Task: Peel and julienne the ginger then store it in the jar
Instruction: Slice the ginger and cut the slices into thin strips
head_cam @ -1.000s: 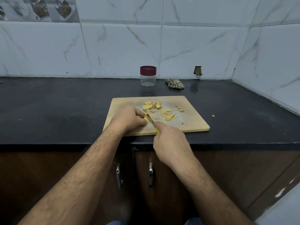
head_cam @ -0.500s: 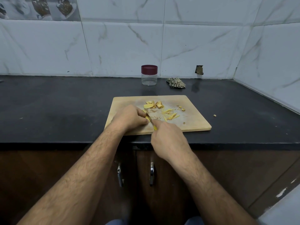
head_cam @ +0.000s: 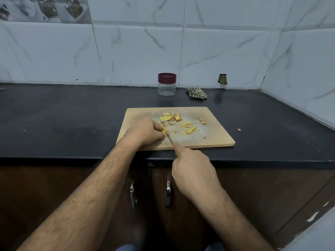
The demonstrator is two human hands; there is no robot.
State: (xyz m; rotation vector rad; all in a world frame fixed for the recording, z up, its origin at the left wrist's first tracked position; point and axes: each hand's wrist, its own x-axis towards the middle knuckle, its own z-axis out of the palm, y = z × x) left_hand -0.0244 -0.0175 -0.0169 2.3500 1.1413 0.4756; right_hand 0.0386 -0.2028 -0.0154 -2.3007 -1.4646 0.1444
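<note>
From the head camera, the left hand (head_cam: pixel 145 132) curls its fingers over a slice of ginger (head_cam: pixel 164 131) on the wooden cutting board (head_cam: pixel 213 138), while the right hand (head_cam: pixel 193 171) grips a yellow-handled knife (head_cam: pixel 170 139) whose blade lies against that slice. A small heap of julienne strips (head_cam: pixel 189 128) and several uncut peeled pieces (head_cam: pixel 171 117) lie farther back on the board. Judging by this, peeling looks finished and cutting is only partway; the jar (head_cam: pixel 167 84) stands lidded at the back of the tabletop (head_cam: pixel 72 113), apparently empty, so filling remains.
</note>
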